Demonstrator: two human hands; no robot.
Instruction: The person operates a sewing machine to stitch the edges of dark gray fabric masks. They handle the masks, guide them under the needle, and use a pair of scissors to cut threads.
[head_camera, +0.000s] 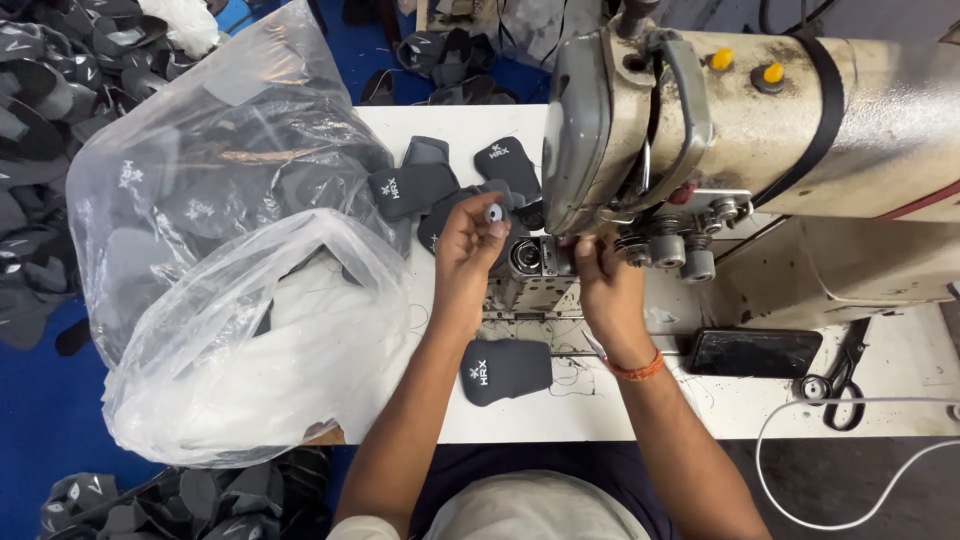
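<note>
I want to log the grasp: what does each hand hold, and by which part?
Left hand pinches a small grey bobbin by its rim. Right hand reaches under the sewing machine; its hold cannot be told.

small grey bobbin (493, 212), pinched upright, fingers

Two clear plastic bags (240, 300) at table's left; dark-screened phone (755, 352) flat beside scissors at right.

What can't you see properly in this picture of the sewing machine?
- Head view: right hand fingertips, hidden under the sewing machine head.
- Needle: behind that head.
- Small round thing in left hand: too small to tell.
- Scissors: tips cut off by machine.
- Clear bags: contents blurred by plastic.
</note>
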